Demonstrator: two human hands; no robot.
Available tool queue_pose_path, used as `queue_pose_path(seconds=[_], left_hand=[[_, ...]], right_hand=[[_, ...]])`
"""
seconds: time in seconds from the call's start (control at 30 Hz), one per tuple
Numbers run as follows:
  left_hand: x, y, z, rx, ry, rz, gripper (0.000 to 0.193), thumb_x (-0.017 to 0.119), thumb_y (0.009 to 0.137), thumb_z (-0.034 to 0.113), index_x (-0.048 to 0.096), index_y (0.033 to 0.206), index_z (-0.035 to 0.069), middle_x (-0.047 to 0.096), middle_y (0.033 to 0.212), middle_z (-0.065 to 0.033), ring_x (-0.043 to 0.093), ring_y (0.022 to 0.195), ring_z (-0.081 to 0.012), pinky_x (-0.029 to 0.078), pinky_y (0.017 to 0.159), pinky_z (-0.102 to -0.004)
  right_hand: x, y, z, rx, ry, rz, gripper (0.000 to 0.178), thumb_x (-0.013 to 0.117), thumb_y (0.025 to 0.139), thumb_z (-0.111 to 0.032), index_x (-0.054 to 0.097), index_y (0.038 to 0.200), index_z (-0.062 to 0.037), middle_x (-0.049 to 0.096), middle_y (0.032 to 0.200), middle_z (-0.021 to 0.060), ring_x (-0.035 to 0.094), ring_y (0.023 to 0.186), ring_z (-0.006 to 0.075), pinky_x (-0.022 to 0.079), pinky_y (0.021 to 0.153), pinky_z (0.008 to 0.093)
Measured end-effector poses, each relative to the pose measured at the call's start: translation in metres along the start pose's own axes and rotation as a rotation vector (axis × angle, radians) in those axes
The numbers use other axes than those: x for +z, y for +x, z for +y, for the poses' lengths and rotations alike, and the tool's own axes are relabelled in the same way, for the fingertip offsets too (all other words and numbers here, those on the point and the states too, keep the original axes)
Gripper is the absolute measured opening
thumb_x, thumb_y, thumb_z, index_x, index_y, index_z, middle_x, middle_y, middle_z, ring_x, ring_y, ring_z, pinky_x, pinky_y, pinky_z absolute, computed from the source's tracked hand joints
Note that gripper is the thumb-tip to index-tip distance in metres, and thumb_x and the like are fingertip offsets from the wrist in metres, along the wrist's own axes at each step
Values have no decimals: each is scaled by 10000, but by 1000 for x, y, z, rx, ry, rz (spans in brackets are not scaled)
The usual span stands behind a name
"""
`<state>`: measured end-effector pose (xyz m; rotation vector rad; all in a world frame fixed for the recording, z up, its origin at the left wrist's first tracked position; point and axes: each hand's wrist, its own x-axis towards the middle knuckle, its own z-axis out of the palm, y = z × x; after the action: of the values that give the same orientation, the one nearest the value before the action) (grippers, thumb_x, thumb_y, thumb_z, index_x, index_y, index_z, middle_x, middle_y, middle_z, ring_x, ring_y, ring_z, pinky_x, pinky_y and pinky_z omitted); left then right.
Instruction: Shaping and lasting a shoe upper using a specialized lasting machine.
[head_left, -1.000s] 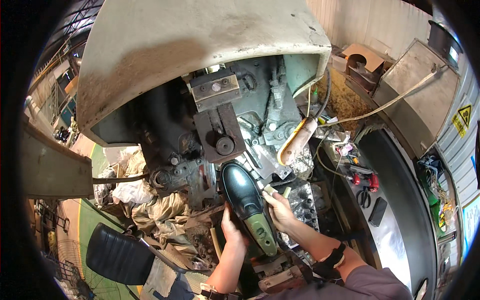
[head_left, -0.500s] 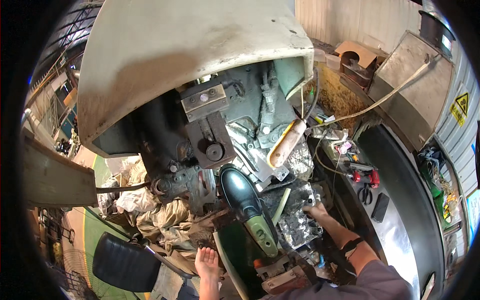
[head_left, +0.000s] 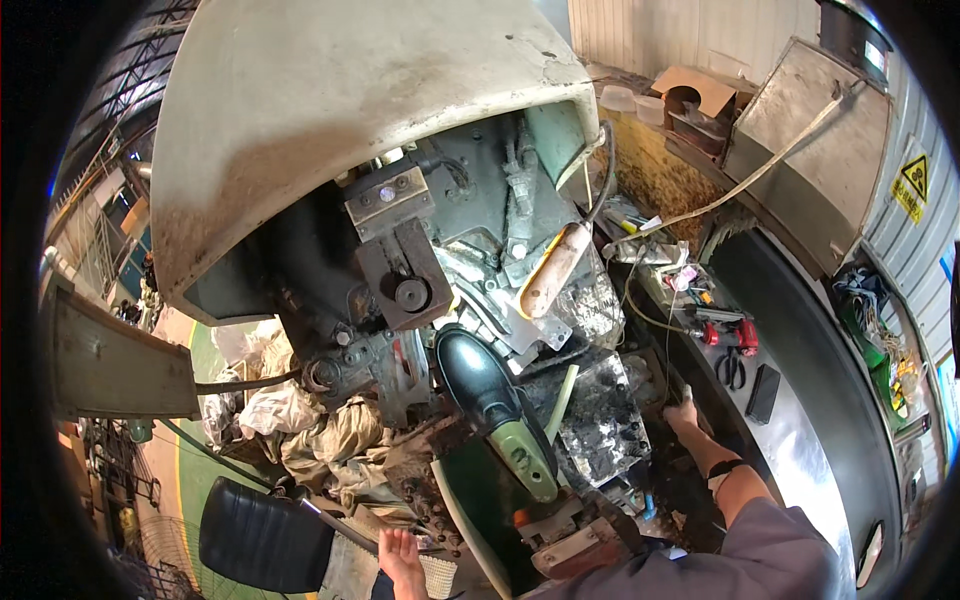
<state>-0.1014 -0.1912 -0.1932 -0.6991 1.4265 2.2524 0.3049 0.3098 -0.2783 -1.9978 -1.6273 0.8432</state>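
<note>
In the head view, the black shoe [head_left: 474,368] sits on a green last [head_left: 525,458] below the machine's dark metal head [head_left: 405,275], toe pointing far. The left hand [head_left: 402,558] is at the near left beside a black seat [head_left: 262,535], fingers loosely curled and holding nothing. The right hand [head_left: 685,412] extends right, near the metal table [head_left: 800,470] (whether it grips anything, I cannot tell).
</note>
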Motion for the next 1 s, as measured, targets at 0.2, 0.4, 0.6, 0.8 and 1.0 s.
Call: queue_pose_path(seconds=[0.2,0.4,0.6,0.8,1.0], left_hand=[[-119,70,-98,-205,722,11,138,743,809,81,716,902,-18,649,756,-35,562,593,-136,431,530,-295],[-90,43,-117,-237,886,-146,315,671,857,39,694,1153,-68,743,1054,-158,714,979,-285,555,851,-342],[-44,26,-118,477,1074,-20,317,677,774,100,739,1038,-65,767,928,-170,728,881,-254,547,837,-358],[-24,12,-93,340,831,-105,258,672,828,99,693,1035,-54,701,885,-74,633,752,-181,527,725,-334],[78,-64,-11,596,557,-332,309,688,959,150,679,1213,-27,699,1176,-91,644,1063,-180,493,953,-315]], right_hand=[[43,-73,-4,203,470,-521,542,742,824,-68,537,1324,-16,649,957,84,588,788,197,490,673,381],[24,-59,5,178,575,-497,844,735,803,-57,268,1502,21,657,976,110,633,808,184,498,658,362],[-13,-57,22,280,493,-190,692,723,755,-53,489,1405,-13,587,751,39,565,635,149,466,575,322],[-29,-36,-26,3,701,-310,577,646,801,-20,513,1358,51,512,649,-28,475,550,82,321,479,261],[-46,-81,-164,-216,766,-625,651,693,933,-111,417,1513,-4,710,1073,140,660,917,148,535,832,290]])
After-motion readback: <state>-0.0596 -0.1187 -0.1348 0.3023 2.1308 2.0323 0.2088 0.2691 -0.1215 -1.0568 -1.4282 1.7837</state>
